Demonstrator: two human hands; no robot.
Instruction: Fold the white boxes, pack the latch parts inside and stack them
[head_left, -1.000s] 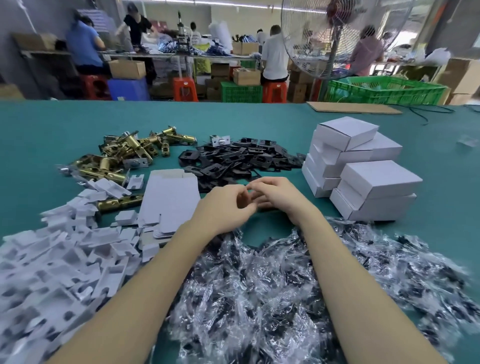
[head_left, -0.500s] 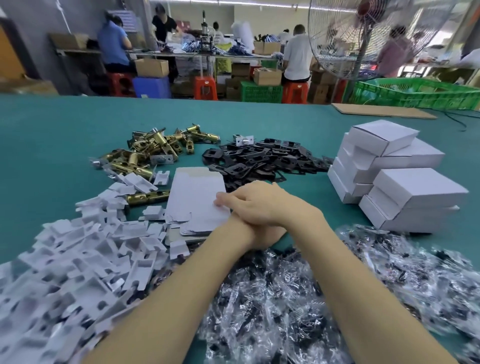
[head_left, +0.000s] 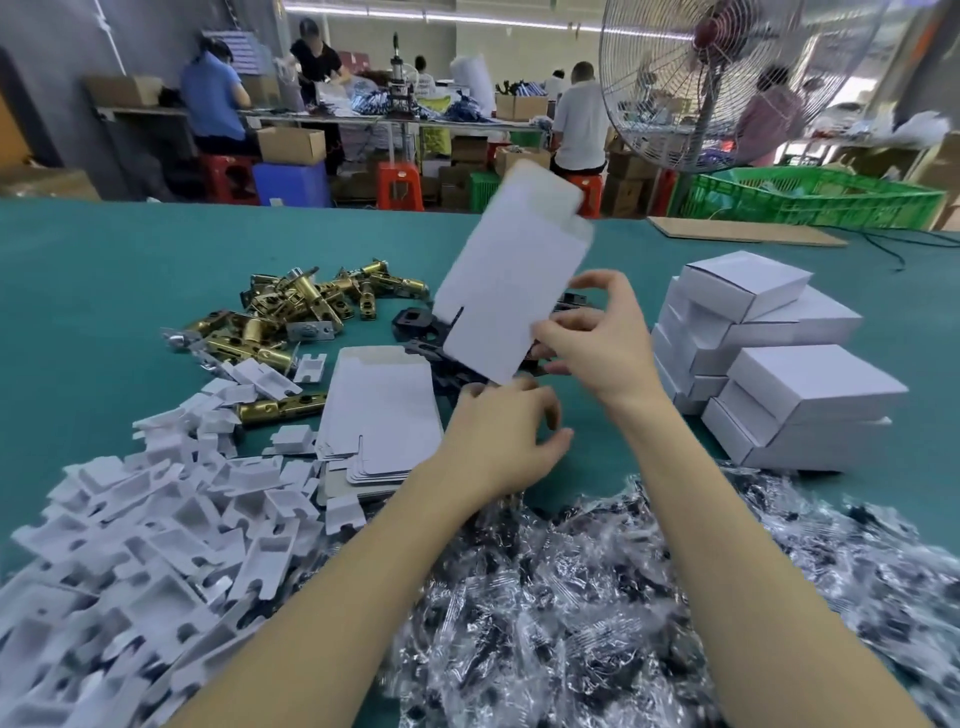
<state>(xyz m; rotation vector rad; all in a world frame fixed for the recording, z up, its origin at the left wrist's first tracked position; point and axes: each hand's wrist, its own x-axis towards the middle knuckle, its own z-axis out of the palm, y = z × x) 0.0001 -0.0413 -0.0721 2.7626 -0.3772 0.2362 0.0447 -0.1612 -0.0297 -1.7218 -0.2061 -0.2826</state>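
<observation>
**Flat box blank lifted above the bench**

We hold one flat white box blank (head_left: 511, 275) up off the teal bench (head_left: 104, 270), tilted so its rounded flap end leans up and away from us. Our right hand (head_left: 597, 343) pinches the blank's lower right edge between thumb and fingers, with the forefinger arched free above. Our left hand (head_left: 506, 436) sits just below the blank's bottom corner, fingers curled and parted; we cannot tell whether its fingertips touch the card.

Below the left hand, toward the bench's near-middle, lies the stack of flat blanks (head_left: 382, 410), fanned a little at its near end. Beyond that stack, toward the far left, sits the heap of brass latch parts (head_left: 291, 312), with one brass latch (head_left: 280, 408) lying apart just left of the stack. The black plates (head_left: 415, 325) are piled behind the raised blank and are partly hidden by it.

Along the near left edge spreads a mass of white card inserts (head_left: 130, 545). Across the near edge on the right lie clear bags of small parts (head_left: 597, 597), blurred. On the right side the folded white boxes (head_left: 769, 353) stand stacked in several layers, just beside our right wrist.
</observation>
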